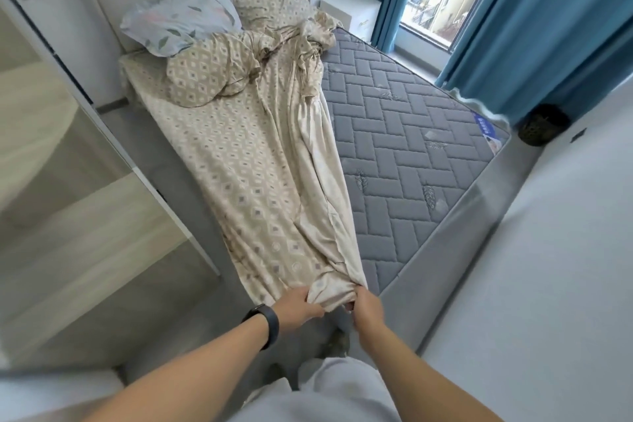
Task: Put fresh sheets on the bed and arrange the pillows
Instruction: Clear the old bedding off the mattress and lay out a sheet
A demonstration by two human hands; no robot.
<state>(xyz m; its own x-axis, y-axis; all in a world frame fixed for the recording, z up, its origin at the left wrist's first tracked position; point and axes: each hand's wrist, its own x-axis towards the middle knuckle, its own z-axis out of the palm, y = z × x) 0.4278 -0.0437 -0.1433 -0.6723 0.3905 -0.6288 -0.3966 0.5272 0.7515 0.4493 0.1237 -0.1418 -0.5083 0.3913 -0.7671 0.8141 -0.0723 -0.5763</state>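
Sheet [260,181], beige diamond-print, bunched lengthwise; left hand [298,310] and right hand [366,307] grip its corner.

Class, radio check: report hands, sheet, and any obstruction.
Left hand and right hand both grip sheet at foot corner. Sheet bunched on left half; mattress right half bare. Pillows sit on sheet's head end.

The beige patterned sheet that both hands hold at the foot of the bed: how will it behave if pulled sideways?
The sheet is probably floppy: it bunches where the left hand and right hand grip it. It likely slides easily over the quilted mattress, yet the pillows on it may drag.
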